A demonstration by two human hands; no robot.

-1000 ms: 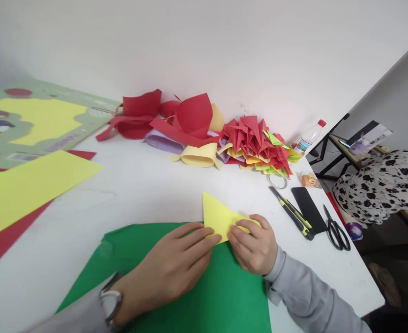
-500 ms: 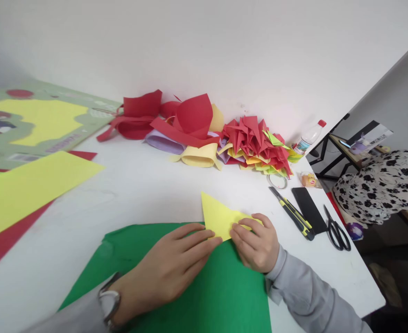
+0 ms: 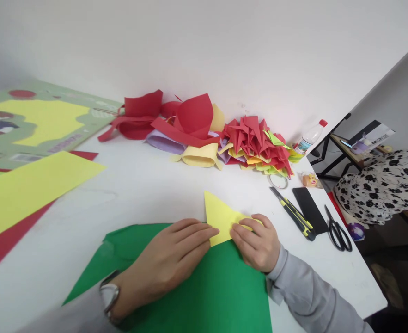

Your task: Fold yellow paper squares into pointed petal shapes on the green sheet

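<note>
A piece of yellow folded paper (image 3: 220,219) with a pointed upper corner is between my two hands, over the far edge of a green sheet (image 3: 231,291). My right hand (image 3: 258,243) pinches its right side with bent fingers. At the paper's lower left edge, my left hand (image 3: 171,261) has its fingers close together and fairly straight, the fingertips over the paper. Its thumb is hidden, so the left grip is only partly visible. A watch (image 3: 109,296) is on my left wrist.
Red paper shapes (image 3: 193,115) and a pile of folded pieces (image 3: 252,138) line the wall. A utility knife (image 3: 294,213), black scissors (image 3: 337,231), tape roll (image 3: 278,181) and bottle (image 3: 309,137) are to the right. Yellow sheets (image 3: 33,189) lie left. A person in floral clothing (image 3: 380,185) is beyond the table.
My left fingertips have drawn slightly left along the paper, showing more of its lower corner. My right hand keeps its pinch almost unmoved.
</note>
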